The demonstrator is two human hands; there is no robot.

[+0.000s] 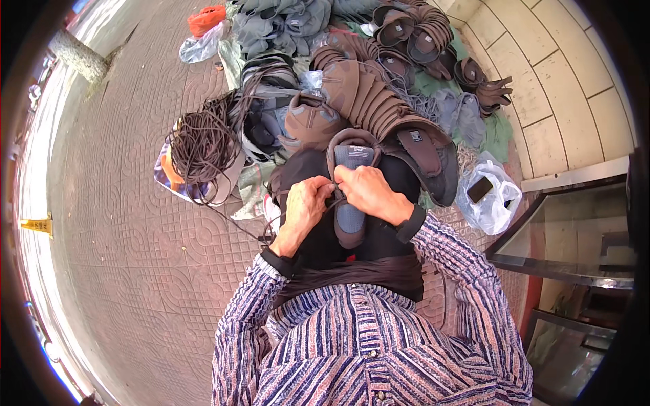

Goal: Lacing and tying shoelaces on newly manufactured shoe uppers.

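Note:
A brown shoe upper (350, 223) with blue-grey mesh at the toe and tongue lies across my lap, toe toward me. My left hand (306, 206) is closed at its left edge, fingers pinching a dark brown shoelace (247, 232) that trails down to the left. From the right, my right hand (369, 193) reaches over the middle of the upper. Its thumb and fingers are pressed together on the upper by the lace holes, close to the left fingertips. What lies exactly between the two sets of fingertips is too small to make out.
A bundle of dark laces (203, 145) lies at the left. Ahead is a row of nested brown uppers (369, 95), with grey uppers (291, 27) farther back. On the right are a clear plastic bag (497, 210) with a dark phone-like object on it, a tiled wall (548, 88) and a glass-fronted frame (575, 237).

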